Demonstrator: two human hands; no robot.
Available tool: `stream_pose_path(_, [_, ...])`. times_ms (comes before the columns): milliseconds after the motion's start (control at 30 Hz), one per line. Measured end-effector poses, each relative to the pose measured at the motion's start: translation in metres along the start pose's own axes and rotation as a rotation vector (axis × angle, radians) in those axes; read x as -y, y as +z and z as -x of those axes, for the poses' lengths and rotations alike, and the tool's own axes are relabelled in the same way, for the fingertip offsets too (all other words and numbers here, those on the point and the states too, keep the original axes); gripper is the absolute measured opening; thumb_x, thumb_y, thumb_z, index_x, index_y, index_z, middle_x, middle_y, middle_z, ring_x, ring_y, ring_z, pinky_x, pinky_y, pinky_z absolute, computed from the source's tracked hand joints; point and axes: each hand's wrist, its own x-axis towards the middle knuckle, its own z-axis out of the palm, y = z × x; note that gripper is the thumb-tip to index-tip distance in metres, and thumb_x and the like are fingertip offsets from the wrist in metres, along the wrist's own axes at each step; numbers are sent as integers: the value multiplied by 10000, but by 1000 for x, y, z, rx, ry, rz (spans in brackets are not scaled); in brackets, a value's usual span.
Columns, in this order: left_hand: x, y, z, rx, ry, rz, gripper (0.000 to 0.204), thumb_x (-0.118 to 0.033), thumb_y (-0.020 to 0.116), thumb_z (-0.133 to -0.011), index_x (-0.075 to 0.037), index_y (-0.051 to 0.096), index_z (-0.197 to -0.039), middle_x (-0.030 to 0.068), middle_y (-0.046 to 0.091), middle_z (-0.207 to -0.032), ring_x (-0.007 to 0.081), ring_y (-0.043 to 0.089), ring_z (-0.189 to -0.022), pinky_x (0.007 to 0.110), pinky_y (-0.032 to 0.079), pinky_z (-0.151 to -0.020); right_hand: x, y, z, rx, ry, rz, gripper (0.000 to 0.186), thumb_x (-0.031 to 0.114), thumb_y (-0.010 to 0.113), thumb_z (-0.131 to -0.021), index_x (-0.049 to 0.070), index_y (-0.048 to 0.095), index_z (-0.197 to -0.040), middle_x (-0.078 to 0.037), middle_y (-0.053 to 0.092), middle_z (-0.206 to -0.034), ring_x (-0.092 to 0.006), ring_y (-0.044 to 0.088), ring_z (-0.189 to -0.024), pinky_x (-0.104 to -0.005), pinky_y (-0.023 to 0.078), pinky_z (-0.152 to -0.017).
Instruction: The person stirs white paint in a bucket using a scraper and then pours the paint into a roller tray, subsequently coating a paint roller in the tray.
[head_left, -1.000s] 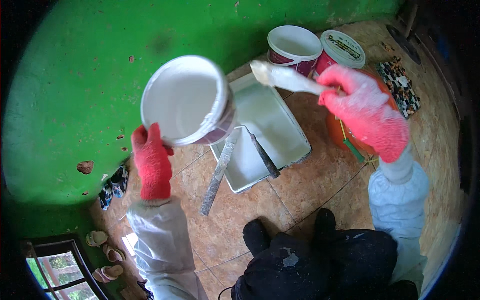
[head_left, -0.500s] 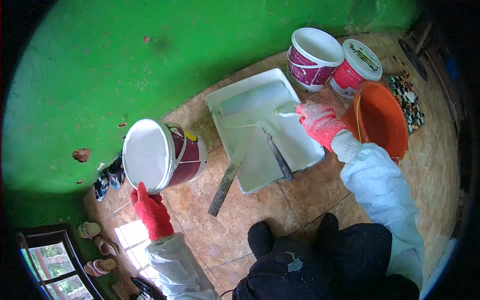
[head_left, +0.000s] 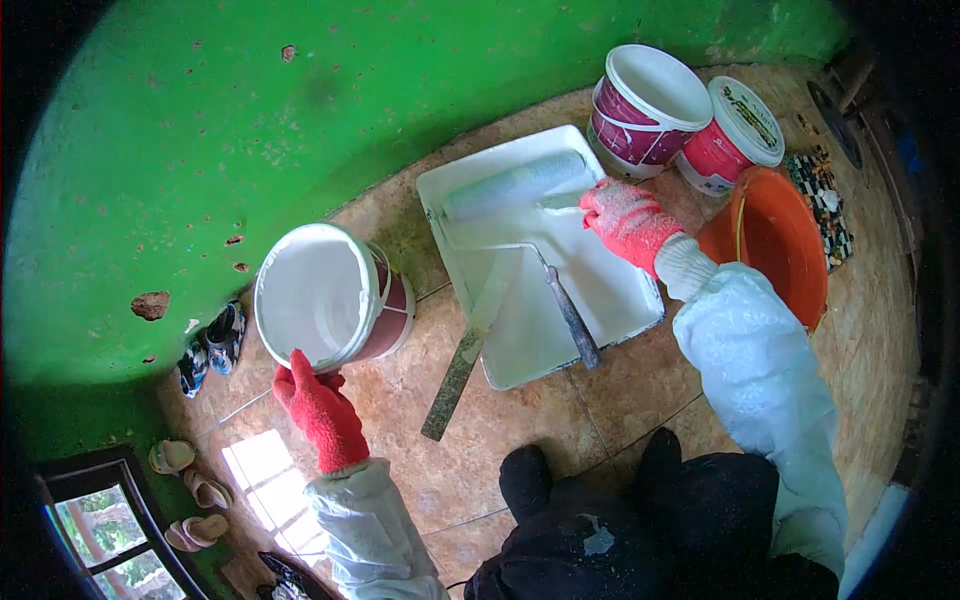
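Observation:
My left hand (head_left: 322, 412), in a red knitted glove, grips the near rim of a white-and-maroon paint bucket (head_left: 395, 318). The bucket leans a little to the left and white paint coats its inside. My right hand (head_left: 628, 225), gloved alike, is closed on a small white paint-coated tool (head_left: 562, 203) above the paint tray (head_left: 650, 308); its exact kind is not clear. White paint lies in the tray (head_left: 520, 330) beside a paint roller (head_left: 572, 315), whose dark handle rests across the near edge. A long flat paint-crusted stick (head_left: 455, 385) leans over the tray's left side.
Right of the tray stand an open maroon-and-white bucket (head_left: 630, 125), a lidded red-and-white bucket (head_left: 720, 150) and an orange bucket (head_left: 780, 240). A green wall (head_left: 200, 130) rises behind. Several shoes (head_left: 205, 490) lie along the left, near a window (head_left: 105, 535). My feet (head_left: 525, 480) are close by.
The left bucket has come more upright, its rim swinging slightly to the right with my left hand. My right hand has shifted a little left with the white tool, over the tray.

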Motion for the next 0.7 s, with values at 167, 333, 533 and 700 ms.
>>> stream_pose_path(167, [1, 11, -1, 61, -71, 17, 300, -288, 544, -885, -36, 457, -1024, 83, 566, -814, 160, 564, -622, 274, 478, -540, 10, -16, -9, -8, -87, 107, 160, 233, 557, -791, 101, 610, -863, -145, 562, -895, -320, 564, -860, -448, 441, -726])
stream_pose_path(333, [-1, 4, 23, 114, -260, 22, 351, -357, 496, -902, -68, 439, -1093, 100, 531, -899, 214, 604, -750, 315, 510, -619, 13, -42, -13, 107, -45, 53, 157, 230, 537, -797, 96, 617, -815, -140, 583, -857, -330, 576, -819, -443, 449, -714])
stream_pose_path(533, [34, -21, 67, 794, -46, -859, 381, -268, 559, -882, -14, 480, -1155, 78, 585, -884, 121, 542, -707, 251, 449, -601, 29, -57, -14, 126, -122, 16, 161, 215, 522, -800, 88, 621, -810, -143, 624, -823, -322, 594, -807, -436, 453, -718])
stream_pose_path(700, [20, -6, 97, 943, -282, -808, 348, -299, 542, -877, -39, 529, -1108, 72, 590, -746, 127, 560, -588, 290, 453, -567, 59, -84, -19, 144, -190, -54, 154, 214, 532, -800, 83, 612, -811, -152, 609, -829, -339, 585, -804, -443, 446, -704])
